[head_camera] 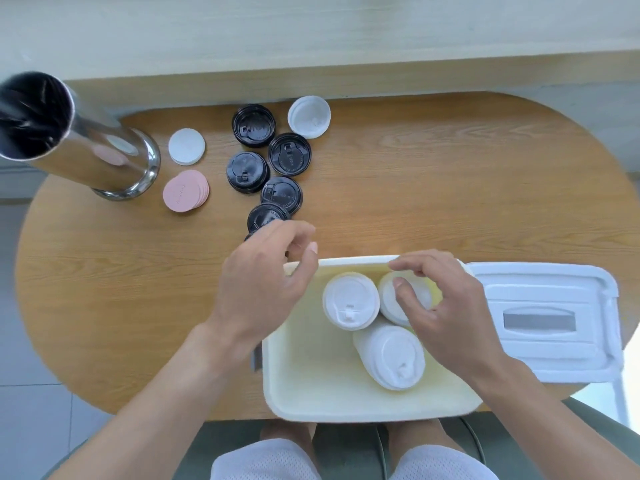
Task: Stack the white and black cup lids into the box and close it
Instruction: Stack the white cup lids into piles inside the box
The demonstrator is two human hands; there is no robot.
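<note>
Lids: three white stacks (350,301) sit in the box (311,382), black lids (289,154) wait far left. Right hand (446,306) pinches the far-right stack (391,299); left hand (266,271) is loose, empty. I'd straighten that stack first, then grab the black ones.

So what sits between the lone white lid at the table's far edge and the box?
In the head view, only bare wooden table lies between the lone white lid and the box; the black lids run just left of that stretch.

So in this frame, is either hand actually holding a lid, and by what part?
Left hand: nothing held, fingers loosely curled above the box rim. Right hand: fingertips touch the far white lid stack at its top rim, but a closed grip cannot be confirmed.
</note>
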